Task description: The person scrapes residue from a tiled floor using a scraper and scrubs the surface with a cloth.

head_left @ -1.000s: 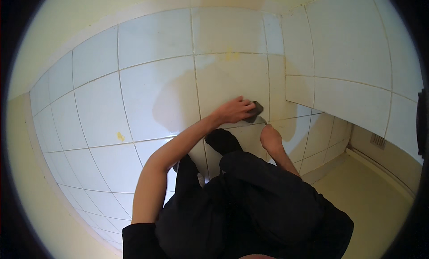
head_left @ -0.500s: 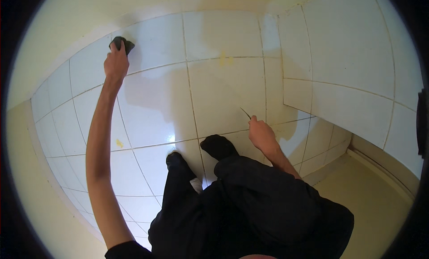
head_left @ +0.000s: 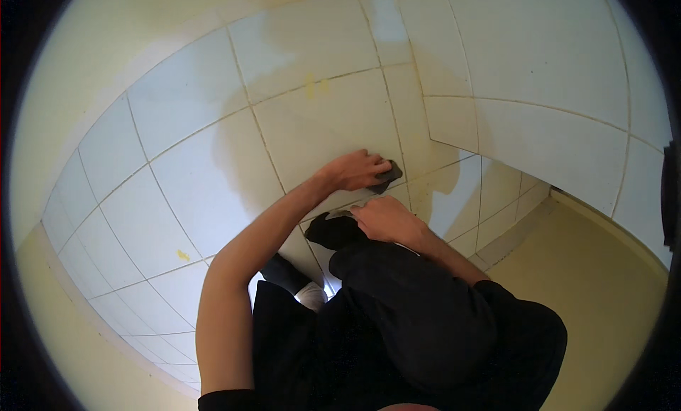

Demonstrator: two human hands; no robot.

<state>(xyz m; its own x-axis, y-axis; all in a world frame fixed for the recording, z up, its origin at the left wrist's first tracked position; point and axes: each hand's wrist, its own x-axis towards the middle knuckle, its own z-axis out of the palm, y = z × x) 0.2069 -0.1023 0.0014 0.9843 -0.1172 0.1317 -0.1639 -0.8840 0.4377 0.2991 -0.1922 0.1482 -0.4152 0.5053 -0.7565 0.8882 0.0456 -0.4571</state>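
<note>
Mid-frame, your left hand (head_left: 355, 171) grips a dark cloth (head_left: 387, 177). Your right hand (head_left: 386, 219) clasps a blade (head_left: 340, 214), long axis seemingly crosswise, pointing frame-left.

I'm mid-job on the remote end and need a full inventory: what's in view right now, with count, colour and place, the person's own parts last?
Cloth or sponge: one, dark grey, in the left hand
Thin tool: one, pale grey, at the right hand's fingertips, exact kind unclear
Tiles: many, white, across the middle
Yellow marks: at least two, one at left, one near the top
Tiled block: one, whitish, upper right
Wall: at least one, cream, upper left
Unclear object: one, black, right edge
Trousers: one pair, black, lower middle
Feet: two, black-covered, on the tiles
Left hand: one, bare, centre
Right hand: one, bare, just below the left
</note>
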